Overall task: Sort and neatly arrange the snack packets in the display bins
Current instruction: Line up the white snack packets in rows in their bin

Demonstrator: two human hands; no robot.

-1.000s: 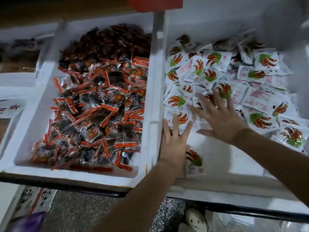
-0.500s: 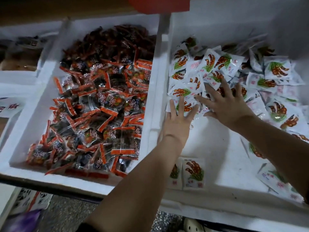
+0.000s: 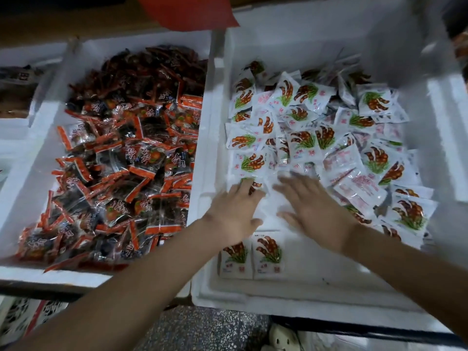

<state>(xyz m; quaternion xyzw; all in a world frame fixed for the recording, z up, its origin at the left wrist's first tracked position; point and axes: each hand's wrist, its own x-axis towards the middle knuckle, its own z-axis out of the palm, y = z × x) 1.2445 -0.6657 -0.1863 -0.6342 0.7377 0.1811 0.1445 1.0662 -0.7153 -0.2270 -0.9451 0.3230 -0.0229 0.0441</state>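
Beside the foam left bin [image 3: 50, 274] of orange-edged packets [image 3: 126, 160], the right bin [image 3: 316, 295] was filled with a loose heap of white packets [image 3: 316, 138]. The left grip [image 3: 235, 211] and right grip [image 3: 314, 206] were laid flat, fingers spread, at the heap's near edge. Single packets were judged best slid, face up, beside the two aligned packets [image 3: 253, 254] in front.

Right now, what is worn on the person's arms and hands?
Nothing visible: the left hand and right hand are ungloved, and the forearms are bare to the frame edge, with no sleeves, watch or bracelets. The fingers are too blurred to rule out rings.
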